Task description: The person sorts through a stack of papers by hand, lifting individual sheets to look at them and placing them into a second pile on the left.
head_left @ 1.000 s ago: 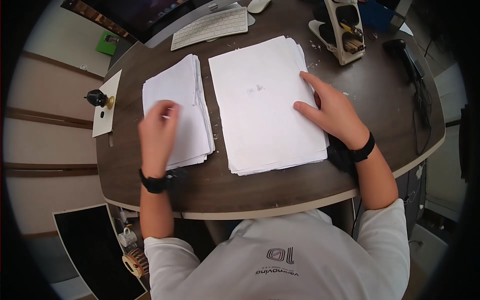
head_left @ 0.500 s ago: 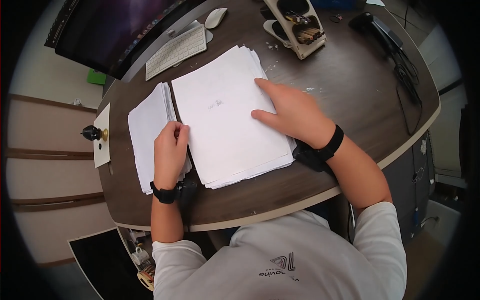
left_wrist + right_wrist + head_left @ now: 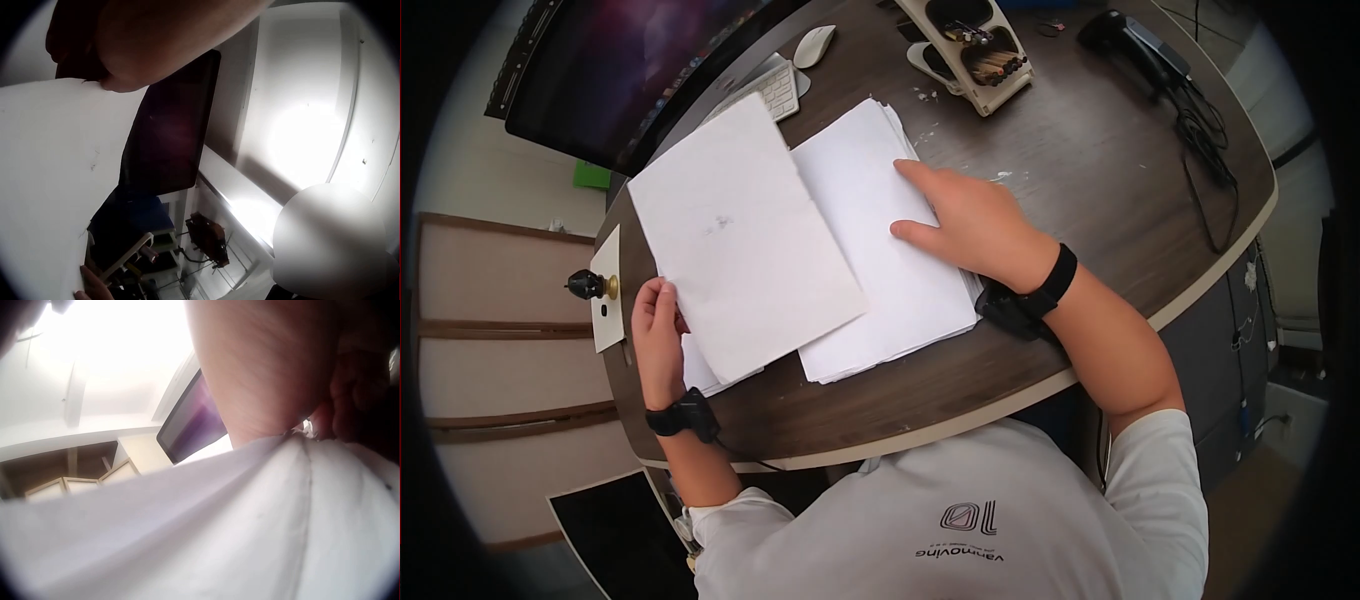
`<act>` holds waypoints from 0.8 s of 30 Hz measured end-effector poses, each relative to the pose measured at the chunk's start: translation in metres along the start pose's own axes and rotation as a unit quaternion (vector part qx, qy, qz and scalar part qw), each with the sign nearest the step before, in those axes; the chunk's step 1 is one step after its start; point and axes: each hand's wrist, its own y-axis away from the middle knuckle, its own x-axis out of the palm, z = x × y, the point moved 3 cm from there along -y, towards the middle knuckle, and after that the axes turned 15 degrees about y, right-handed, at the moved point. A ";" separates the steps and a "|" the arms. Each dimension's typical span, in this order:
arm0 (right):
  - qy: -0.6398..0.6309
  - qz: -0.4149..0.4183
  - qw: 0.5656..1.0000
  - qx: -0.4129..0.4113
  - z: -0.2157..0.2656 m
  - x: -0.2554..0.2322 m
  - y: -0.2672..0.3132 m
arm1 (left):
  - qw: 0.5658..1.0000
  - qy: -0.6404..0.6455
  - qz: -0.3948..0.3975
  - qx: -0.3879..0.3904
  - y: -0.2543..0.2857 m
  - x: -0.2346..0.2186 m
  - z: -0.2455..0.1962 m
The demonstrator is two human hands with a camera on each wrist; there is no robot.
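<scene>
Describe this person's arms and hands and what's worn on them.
The left hand and right hand are ungloved. Each side has a black wrist strap with a dark, boxy device; a thin dark cable runs from the left one. The pale sleeves are short.

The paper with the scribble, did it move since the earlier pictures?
Yes, leftward. In the head view, the scribbled sheet, earlier clear of the keyboard, now hides part of it.

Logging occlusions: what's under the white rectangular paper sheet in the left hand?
The lower end of the left white paper stack shows; the rest is covered, plus part of the right white paper stack.
</scene>
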 end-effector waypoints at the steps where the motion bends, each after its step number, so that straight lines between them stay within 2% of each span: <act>1: -0.001 0.002 1.000 -0.002 0.001 0.000 0.000 | 1.000 0.018 -0.003 -0.007 -0.005 -0.014 0.003; 3: -0.008 0.023 1.000 0.013 0.002 -0.002 -0.001 | 0.999 0.036 -0.008 -0.015 -0.015 -0.041 0.008; 5: -0.009 0.033 0.999 0.016 0.004 -0.005 -0.002 | 1.000 -0.021 -0.005 -0.017 -0.025 -0.066 0.013; 10: -0.006 0.064 0.997 0.033 0.007 -0.010 -0.004 | 0.999 -0.024 -0.019 -0.036 -0.049 -0.134 0.049; 12: -0.006 0.050 0.998 0.035 0.008 -0.009 -0.004 | 0.996 -0.017 -0.067 -0.053 -0.051 -0.151 0.063; 15: -0.022 0.053 0.997 0.043 0.010 -0.010 -0.006 | 0.997 -0.005 -0.040 -0.061 -0.046 -0.156 0.076; 24: -0.025 0.053 0.997 0.053 0.012 -0.010 -0.007 | 0.997 -0.031 -0.052 -0.042 -0.037 -0.135 0.080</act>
